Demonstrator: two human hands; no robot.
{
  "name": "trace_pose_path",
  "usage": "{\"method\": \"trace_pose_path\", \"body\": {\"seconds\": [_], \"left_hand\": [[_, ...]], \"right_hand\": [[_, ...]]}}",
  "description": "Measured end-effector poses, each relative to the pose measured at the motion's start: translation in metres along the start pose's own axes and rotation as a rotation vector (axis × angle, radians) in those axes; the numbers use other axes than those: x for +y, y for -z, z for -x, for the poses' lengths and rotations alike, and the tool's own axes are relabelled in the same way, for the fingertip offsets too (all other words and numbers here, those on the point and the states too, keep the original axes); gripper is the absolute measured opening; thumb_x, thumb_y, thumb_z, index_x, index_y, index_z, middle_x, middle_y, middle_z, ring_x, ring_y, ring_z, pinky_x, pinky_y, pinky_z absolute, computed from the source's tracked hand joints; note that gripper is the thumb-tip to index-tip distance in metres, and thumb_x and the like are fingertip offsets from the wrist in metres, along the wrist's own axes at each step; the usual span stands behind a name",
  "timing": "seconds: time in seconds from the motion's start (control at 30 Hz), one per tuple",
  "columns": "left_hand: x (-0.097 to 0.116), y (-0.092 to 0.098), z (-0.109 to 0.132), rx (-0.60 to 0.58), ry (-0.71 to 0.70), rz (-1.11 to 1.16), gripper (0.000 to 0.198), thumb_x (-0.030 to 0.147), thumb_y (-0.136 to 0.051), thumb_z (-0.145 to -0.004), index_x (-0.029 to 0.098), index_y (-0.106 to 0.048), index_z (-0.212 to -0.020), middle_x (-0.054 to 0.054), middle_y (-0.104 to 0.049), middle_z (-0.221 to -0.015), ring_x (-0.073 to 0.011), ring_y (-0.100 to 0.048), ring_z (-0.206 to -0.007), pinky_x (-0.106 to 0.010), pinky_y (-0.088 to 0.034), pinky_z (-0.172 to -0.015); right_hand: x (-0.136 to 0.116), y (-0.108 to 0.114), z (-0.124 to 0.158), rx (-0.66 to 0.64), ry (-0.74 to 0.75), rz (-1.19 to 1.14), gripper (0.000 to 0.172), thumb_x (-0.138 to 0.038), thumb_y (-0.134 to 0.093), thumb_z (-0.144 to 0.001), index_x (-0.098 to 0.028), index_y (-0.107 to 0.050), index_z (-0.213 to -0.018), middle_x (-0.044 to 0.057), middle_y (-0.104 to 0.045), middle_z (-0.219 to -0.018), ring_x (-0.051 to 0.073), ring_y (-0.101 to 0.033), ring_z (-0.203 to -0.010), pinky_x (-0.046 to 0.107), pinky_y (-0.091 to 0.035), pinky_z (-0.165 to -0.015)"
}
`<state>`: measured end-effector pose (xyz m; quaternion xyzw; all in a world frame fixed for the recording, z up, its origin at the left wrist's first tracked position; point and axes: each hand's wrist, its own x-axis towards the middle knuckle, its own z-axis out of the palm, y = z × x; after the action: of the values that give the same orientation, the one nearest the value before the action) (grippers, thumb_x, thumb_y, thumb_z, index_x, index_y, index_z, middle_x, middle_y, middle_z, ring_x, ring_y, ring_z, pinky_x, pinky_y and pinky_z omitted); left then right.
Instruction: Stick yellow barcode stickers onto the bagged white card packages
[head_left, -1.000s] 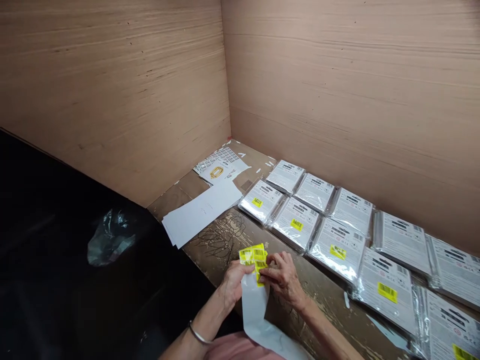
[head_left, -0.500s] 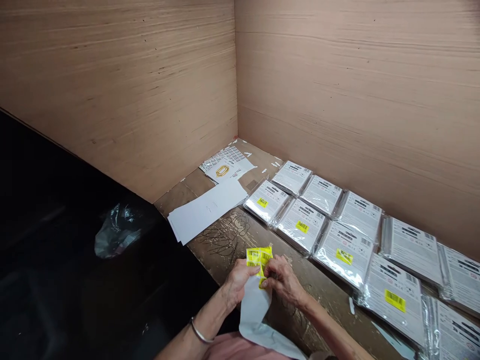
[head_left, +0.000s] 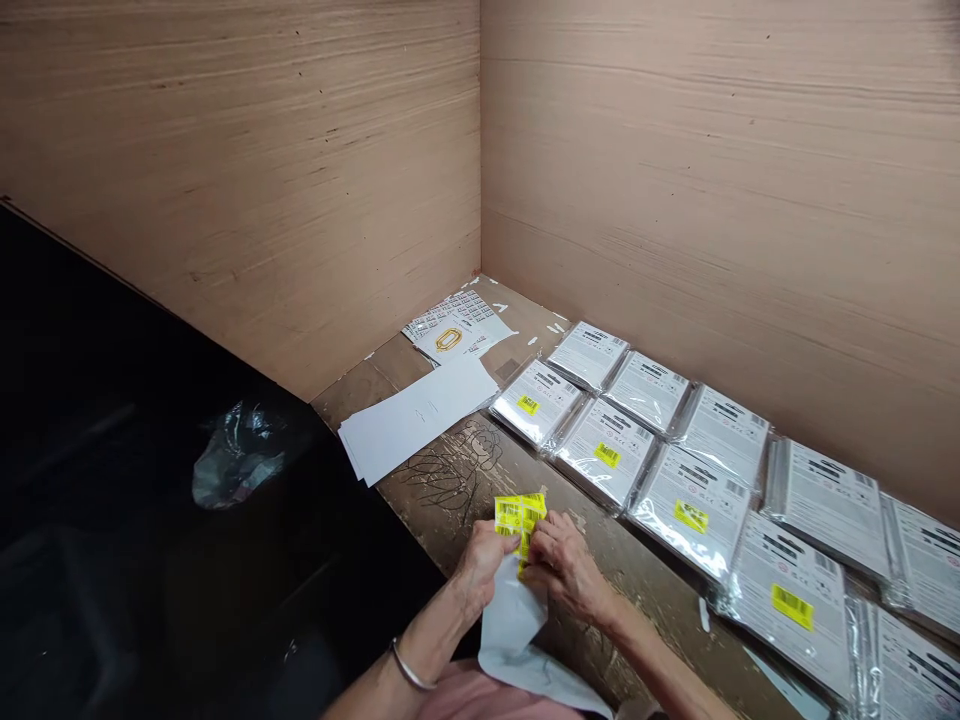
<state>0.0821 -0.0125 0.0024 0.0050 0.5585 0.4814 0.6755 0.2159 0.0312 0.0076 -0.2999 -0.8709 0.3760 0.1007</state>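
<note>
Your left hand (head_left: 480, 568) and right hand (head_left: 570, 570) are close together over the near edge of the table (head_left: 360, 388), both closed in a pinching grip. The left holds a white backing strip (head_left: 511, 625) that hangs toward your lap, and the right fingertips (head_left: 544, 535) pinch the yellow barcode labels (head_left: 520, 515) at the strip's top end. A metal bangle (head_left: 409, 665) circles your left wrist. To the right, sealed plastic-wrapped packs (head_left: 694, 510) lie in overlapping rows along the far wall, some with a yellow sticker on them. Beyond your hands, to the far left of the packs, sits a loose stack of white paper (head_left: 416, 425), and past it a printed label sheet (head_left: 454, 330) lies in the corner. On your left, a crumpled clear plastic bag (head_left: 240, 455) rests on a black surface (head_left: 135, 500).
</note>
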Motion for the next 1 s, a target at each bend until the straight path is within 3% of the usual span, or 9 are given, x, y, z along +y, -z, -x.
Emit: {"method": "trace_pose_path", "body": {"seconds": [0.27,0.47,0.63,0.73,0.8,0.87,1.0], "left_hand": [[0.000,0.001,0.001,-0.023,-0.003,0.054,0.028,0.012,-0.065,-0.042,0.006,-0.067,-0.070,-0.010,-0.066,-0.066,-0.0191,-0.058,-0.061,-0.031,-0.041,-0.065],[-0.001,0.001,0.000,-0.074,-0.013,0.050,0.027,0.013,-0.066,-0.046,0.006,-0.066,-0.071,-0.011,-0.066,-0.066,-0.0214,-0.059,-0.061,-0.031,-0.041,-0.062],[-0.001,0.002,-0.007,0.038,0.026,0.080,0.028,0.013,-0.069,-0.043,0.008,-0.065,-0.070,-0.010,-0.066,-0.065,-0.0224,-0.060,-0.063,-0.032,-0.042,-0.064],[-0.002,0.005,-0.013,0.074,0.029,0.061,0.025,0.013,-0.069,-0.043,0.009,-0.064,-0.067,-0.009,-0.065,-0.062,-0.0233,-0.060,-0.063,-0.032,-0.042,-0.063],[-0.004,0.011,-0.020,0.045,0.028,0.062,0.024,0.015,-0.070,-0.044,0.009,-0.064,-0.067,-0.009,-0.065,-0.061,-0.0248,-0.060,-0.060,-0.033,-0.042,-0.060],[-0.007,0.019,-0.029,0.006,0.042,0.079,0.029,0.020,-0.073,-0.042,0.008,-0.065,-0.067,-0.011,-0.065,-0.060,-0.0267,-0.060,-0.058,-0.035,-0.042,-0.058],[-0.007,0.033,-0.046,0.041,0.051,0.088,0.035,0.026,-0.079,-0.033,0.009,-0.065,-0.061,-0.012,-0.065,-0.059,-0.0306,-0.061,-0.067,-0.038,-0.044,-0.067]], "right_hand": [[-0.001,0.005,0.003,-0.052,0.013,0.102,0.006,-0.017,-0.053,-0.073,-0.018,-0.047,-0.072,0.000,-0.052,-0.077,0.016,-0.039,-0.076,0.032,-0.025,-0.071],[-0.002,0.004,0.001,-0.049,-0.075,0.064,0.011,-0.011,-0.055,-0.063,-0.018,-0.048,-0.069,-0.001,-0.051,-0.077,0.016,-0.041,-0.078,0.032,-0.026,-0.073],[0.000,-0.004,0.003,0.002,0.013,0.139,0.008,-0.017,-0.053,-0.068,-0.019,-0.047,-0.072,0.000,-0.052,-0.082,0.017,-0.041,-0.080,0.035,-0.027,-0.074],[-0.002,-0.003,0.002,0.046,0.104,0.169,0.008,-0.017,-0.052,-0.068,-0.017,-0.043,-0.066,0.000,-0.054,-0.073,0.016,-0.043,-0.072,0.034,-0.028,-0.068],[-0.002,0.011,-0.004,0.073,0.112,0.059,0.013,-0.019,-0.055,-0.067,-0.017,-0.043,-0.063,-0.001,-0.054,-0.068,0.015,-0.044,-0.069,0.032,-0.030,-0.066],[0.006,0.038,-0.017,0.120,0.019,-0.104,0.016,-0.024,-0.059,-0.067,-0.017,-0.047,-0.062,-0.001,-0.054,-0.068,0.015,-0.046,-0.070,0.031,-0.033,-0.067],[0.055,0.115,-0.071,0.223,-0.295,-0.369,0.019,-0.031,-0.059,-0.067,-0.017,-0.050,-0.060,0.000,-0.055,-0.062,0.015,-0.051,-0.063,0.028,-0.040,-0.061]]}}
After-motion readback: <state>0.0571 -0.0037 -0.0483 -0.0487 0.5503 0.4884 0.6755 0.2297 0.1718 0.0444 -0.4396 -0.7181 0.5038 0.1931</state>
